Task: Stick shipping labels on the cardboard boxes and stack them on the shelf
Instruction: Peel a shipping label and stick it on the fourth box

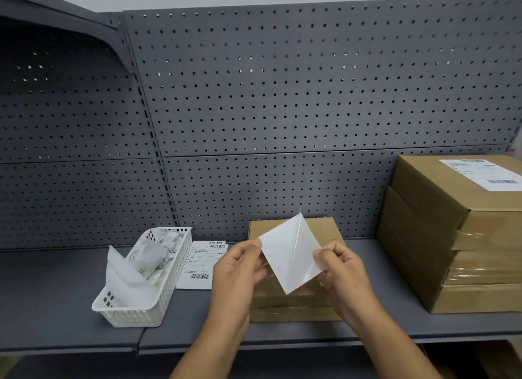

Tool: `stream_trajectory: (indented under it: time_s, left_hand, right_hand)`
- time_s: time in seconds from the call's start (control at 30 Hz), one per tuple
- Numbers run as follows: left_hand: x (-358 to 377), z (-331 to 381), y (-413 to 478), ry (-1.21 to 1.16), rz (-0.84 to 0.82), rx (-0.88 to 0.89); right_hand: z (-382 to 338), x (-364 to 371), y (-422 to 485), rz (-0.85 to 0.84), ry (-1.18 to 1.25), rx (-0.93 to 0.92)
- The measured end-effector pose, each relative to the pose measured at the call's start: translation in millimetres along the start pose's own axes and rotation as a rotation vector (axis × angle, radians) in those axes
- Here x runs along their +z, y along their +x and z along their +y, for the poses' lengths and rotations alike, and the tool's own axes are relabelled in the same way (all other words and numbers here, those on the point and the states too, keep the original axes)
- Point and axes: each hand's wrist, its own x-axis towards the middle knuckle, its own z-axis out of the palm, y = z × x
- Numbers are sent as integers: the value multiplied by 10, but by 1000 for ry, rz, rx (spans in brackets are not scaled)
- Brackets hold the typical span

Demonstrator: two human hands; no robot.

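Note:
A white shipping label [291, 254] is held up in front of me, blank side facing me, with its backing split from it along one edge. My left hand [240, 268] pinches its left corner and my right hand [339, 265] pinches its right edge. Directly behind and below the label, a flat cardboard box [324, 229] lies on the grey shelf [56, 294]; its top shows no label where visible. At the right stands a stack of three taped cardboard boxes [452, 237]; the top one carries a stuck label [485, 174].
A white plastic basket [147, 274] with crumpled backing papers sits left of the hands. Loose printed labels [200, 263] lie between basket and box. A grey pegboard wall [282, 96] backs the shelf. A lower shelf level shows beneath the front edge.

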Motion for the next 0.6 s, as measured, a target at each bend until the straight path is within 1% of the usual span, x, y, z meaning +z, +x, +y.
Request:
stream_trajectory:
  time_s: [0.17, 0.3, 0.37, 0.43, 0.5, 0.6]
  left_hand:
    - [-140, 147, 107, -101, 87, 22]
    - [-287, 264, 199, -129, 154, 65]
    - [-362, 315, 235, -165, 189, 78]
    - [-414, 350, 259, -211, 202, 88]
    - [-427, 366, 266, -236, 192, 102]
    - [-399, 376, 226, -273, 159, 151]
  right_hand:
    - [-64, -187, 137, 147, 117, 33]
    - [-70, -444, 280, 275, 349, 68]
    - [-110, -541, 295, 300, 417, 59]
    - [-168, -561, 275, 365, 475, 27]
    - [-243, -469, 216, 407, 484, -16]
    - [-346, -183, 118, 397, 387, -83]
